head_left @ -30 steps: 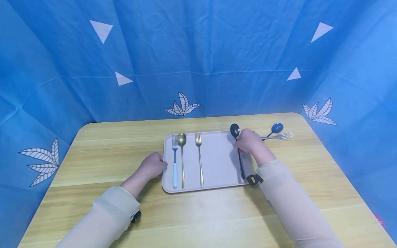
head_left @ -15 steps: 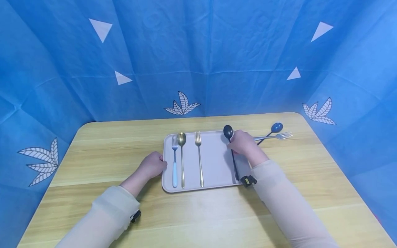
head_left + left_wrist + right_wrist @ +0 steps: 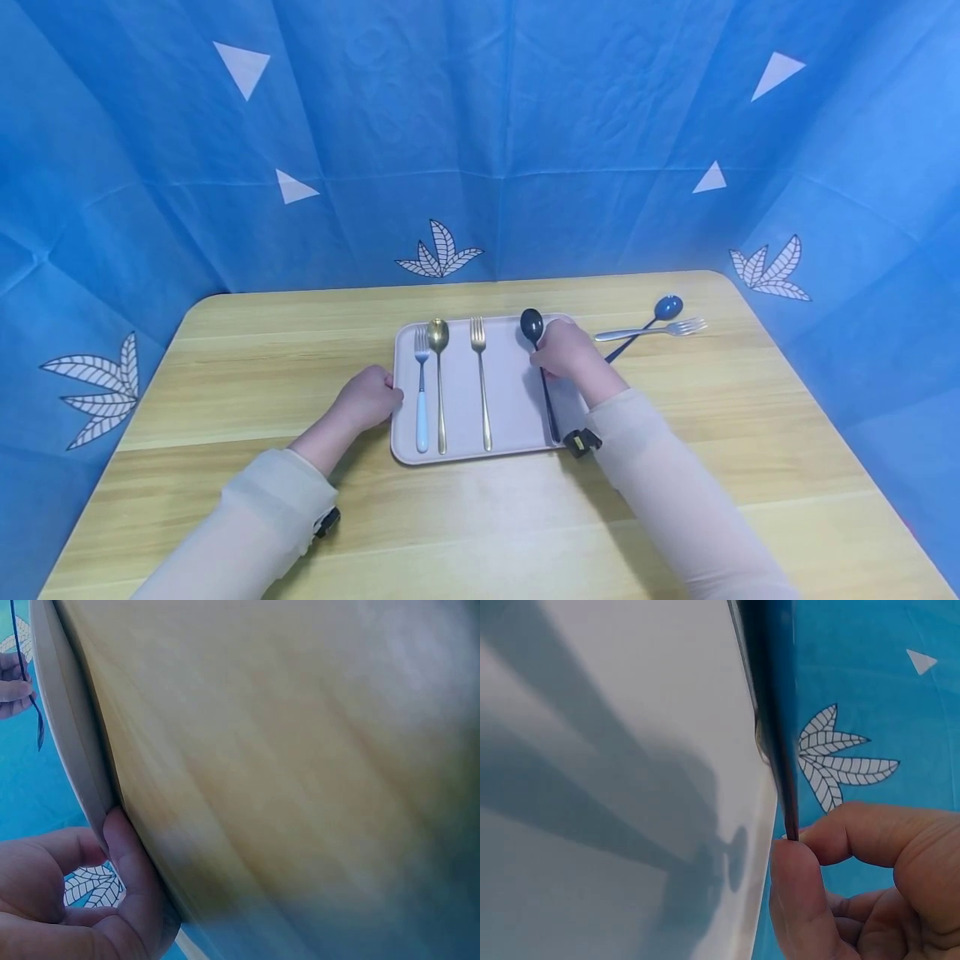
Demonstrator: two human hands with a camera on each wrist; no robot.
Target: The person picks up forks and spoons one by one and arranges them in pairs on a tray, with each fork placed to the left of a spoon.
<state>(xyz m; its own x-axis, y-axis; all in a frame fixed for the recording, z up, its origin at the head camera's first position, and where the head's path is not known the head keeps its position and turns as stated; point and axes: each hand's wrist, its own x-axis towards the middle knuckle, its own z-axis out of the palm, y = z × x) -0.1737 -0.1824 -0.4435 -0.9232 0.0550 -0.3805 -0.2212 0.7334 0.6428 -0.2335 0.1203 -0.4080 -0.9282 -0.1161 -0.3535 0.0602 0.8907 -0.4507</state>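
Plainly bent fingers [image 3: 877,832] round black spoon [image 3: 532,324]

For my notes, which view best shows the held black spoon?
The head view: the black spoon shows both bowl and handle end. Left wrist has it small, cut off; right wrist, only part, close up.

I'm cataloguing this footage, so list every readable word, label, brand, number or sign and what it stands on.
None readable.
The tray and black spoon show no lettering.
The blue backdrop cloth bears wordless leaf prints and white triangles.
Any marking on the right wrist camera is too small to read.
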